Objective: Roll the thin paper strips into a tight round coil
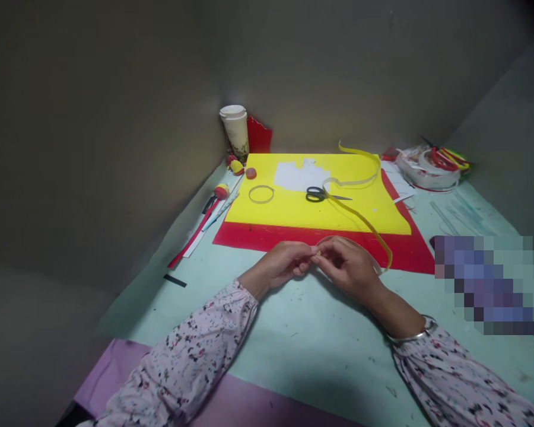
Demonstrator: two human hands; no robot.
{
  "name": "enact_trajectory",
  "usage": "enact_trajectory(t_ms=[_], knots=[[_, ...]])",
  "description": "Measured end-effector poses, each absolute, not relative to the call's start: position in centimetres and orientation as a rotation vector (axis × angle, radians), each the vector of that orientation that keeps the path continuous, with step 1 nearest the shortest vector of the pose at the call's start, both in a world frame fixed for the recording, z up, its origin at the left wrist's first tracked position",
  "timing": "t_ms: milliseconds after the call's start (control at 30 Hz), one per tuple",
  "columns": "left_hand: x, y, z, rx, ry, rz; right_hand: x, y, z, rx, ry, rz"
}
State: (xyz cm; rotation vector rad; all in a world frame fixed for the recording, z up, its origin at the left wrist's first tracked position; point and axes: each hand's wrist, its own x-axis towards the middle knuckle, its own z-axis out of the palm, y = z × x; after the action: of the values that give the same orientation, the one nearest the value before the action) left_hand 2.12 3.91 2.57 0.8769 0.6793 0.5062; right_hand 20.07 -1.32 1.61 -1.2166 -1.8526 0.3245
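My left hand (pixel 288 264) and my right hand (pixel 349 267) meet in front of me, fingertips pinched together. Between them shows a small pale-yellow bit, which looks like the end of a long yellow strip (pixel 368 222). The strip loops behind my right hand, bends on its right side, then curls back over the yellow sheets (pixel 267 216). Black-handled scissors (pixel 315 194) lie on those sheets, partly crossed by the strip. My fingers hide most of what is in the pinch.
Red sheets (pixel 231 235) lie under the yellow ones, with white paper pieces (pixel 296 176), a thin ring (pixel 261 202) and a tape roll (pixel 251 173) on top. A paper cup (pixel 235 133) stands at back left. Coiled strips (pixel 436 169) lie back right; a blurred-out object (pixel 485 284) is at right.
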Motion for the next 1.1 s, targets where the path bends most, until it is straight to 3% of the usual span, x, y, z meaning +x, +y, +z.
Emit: enact_trajectory(t_ms=[333, 600, 700, 867, 1100], knots=[[2.5, 3.3, 1.9, 0.837, 0.676, 0.637, 20.0, -1.1, 1.6, -1.168, -1.899, 0.260], [2.4, 4.0, 2.3, 0.620, 0.702, 0.647, 21.0, -0.6, 1.4, -1.359, -1.613, 0.604], [2.2, 4.2, 2.3, 0.600, 0.735, 0.643, 23.3, 0.2, 1.7, -1.275, -1.652, 0.900], [2.0, 4.1, 1.9, 0.638, 0.714, 0.632, 27.2, 0.5, 5.6, -1.053, -1.392, 1.255], [1.8, 4.1, 2.0, 0.647, 0.689, 0.602, 29.7, 4.9, 12.3, -1.066, -1.184, 1.026]])
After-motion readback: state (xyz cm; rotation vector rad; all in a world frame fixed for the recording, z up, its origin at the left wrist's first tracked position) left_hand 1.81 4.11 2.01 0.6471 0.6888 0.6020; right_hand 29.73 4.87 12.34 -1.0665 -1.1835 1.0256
